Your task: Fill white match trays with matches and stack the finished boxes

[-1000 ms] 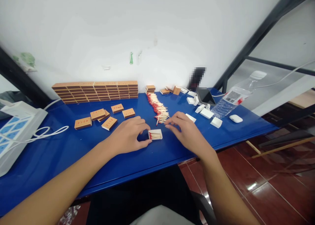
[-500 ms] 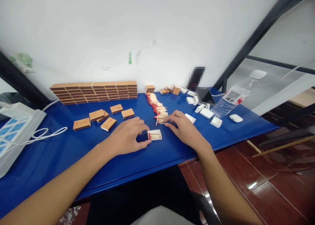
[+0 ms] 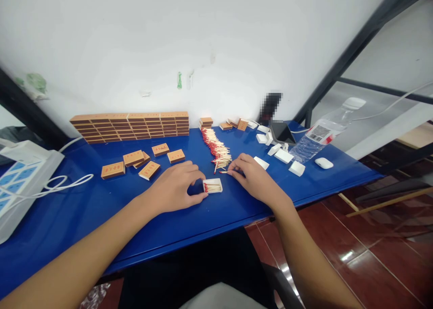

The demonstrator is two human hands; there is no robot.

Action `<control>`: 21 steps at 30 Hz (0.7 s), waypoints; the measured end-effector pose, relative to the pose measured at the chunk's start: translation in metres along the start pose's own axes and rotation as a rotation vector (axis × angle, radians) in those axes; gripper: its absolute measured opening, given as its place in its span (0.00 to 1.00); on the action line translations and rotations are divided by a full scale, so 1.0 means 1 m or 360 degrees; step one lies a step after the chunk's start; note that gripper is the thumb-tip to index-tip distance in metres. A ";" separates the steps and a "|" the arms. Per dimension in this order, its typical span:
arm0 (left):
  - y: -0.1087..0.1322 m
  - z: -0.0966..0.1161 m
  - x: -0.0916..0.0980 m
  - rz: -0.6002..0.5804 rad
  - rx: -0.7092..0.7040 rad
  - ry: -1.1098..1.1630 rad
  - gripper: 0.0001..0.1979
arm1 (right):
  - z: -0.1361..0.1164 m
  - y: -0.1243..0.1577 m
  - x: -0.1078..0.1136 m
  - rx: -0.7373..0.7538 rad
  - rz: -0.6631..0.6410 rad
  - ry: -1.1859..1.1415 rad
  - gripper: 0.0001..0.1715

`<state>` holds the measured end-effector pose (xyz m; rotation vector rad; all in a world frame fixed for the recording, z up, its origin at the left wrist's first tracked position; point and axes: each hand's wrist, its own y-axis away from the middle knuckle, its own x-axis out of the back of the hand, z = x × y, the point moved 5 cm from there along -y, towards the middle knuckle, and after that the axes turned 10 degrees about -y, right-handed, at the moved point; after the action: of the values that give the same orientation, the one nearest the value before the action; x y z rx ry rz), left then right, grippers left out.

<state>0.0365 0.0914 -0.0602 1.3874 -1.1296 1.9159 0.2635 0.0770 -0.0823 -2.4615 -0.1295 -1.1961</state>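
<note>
A small white matchbox tray (image 3: pixel 219 188) lies on the blue table, with several red-tipped matches (image 3: pixel 212 188) inside. My left hand (image 3: pixel 179 187) grips the tray's left end between thumb and fingers. Between the thumb and fingertips of my right hand (image 3: pixel 248 171) is a single match (image 3: pixel 223 172), its red head pointing left. That match is just in front of a long heap of loose matches (image 3: pixel 216 145), whose heads mostly face left. Beyond my left hand are several orange matchboxes (image 3: pixel 149 169).
A wall of stacked matchboxes (image 3: pixel 131 127) stands at the back left. On the right are white empty trays (image 3: pixel 284 155), a phone-like device (image 3: pixel 283 132), a plastic bottle (image 3: pixel 318 135) and a white earbud case (image 3: pixel 324 163). A power strip (image 3: pixel 30 178) with white cable sits far left.
My right hand has drawn one match away from the near end of the heap, slightly toward me. My left hand and the tray have stayed in place.
</note>
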 end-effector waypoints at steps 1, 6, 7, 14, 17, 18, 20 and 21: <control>0.000 0.000 0.000 0.0000 0.0000 -0.0003 0.11 | -0.001 0.000 0.000 0.0002 -0.0005 0.0000 0.07; 0.001 0.001 0.000 0.0014 -0.0017 0.0002 0.10 | -0.003 -0.004 0.001 0.0004 0.0077 -0.0021 0.07; 0.001 0.001 0.000 0.0020 -0.0020 0.0005 0.10 | -0.004 -0.006 0.000 0.0008 0.0094 -0.0006 0.07; 0.001 -0.001 -0.002 0.0024 -0.0015 -0.0001 0.10 | -0.001 -0.023 -0.009 0.0006 0.0002 0.0119 0.07; 0.002 0.000 -0.002 0.0018 -0.0006 -0.0007 0.11 | 0.000 -0.023 -0.008 0.0010 -0.0024 0.0161 0.07; 0.002 0.000 -0.002 0.0014 -0.0005 -0.0008 0.11 | -0.001 -0.022 -0.007 0.0017 -0.0032 0.0176 0.07; 0.002 0.000 -0.001 0.0005 -0.0004 -0.0007 0.12 | -0.001 -0.019 -0.003 0.0035 -0.0061 0.0212 0.07; 0.001 0.000 -0.001 0.0002 -0.0005 -0.0004 0.11 | -0.002 -0.017 -0.001 0.0044 -0.0079 0.0231 0.07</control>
<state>0.0357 0.0907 -0.0617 1.3885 -1.1344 1.9133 0.2571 0.0925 -0.0770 -2.3508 -0.1661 -1.3798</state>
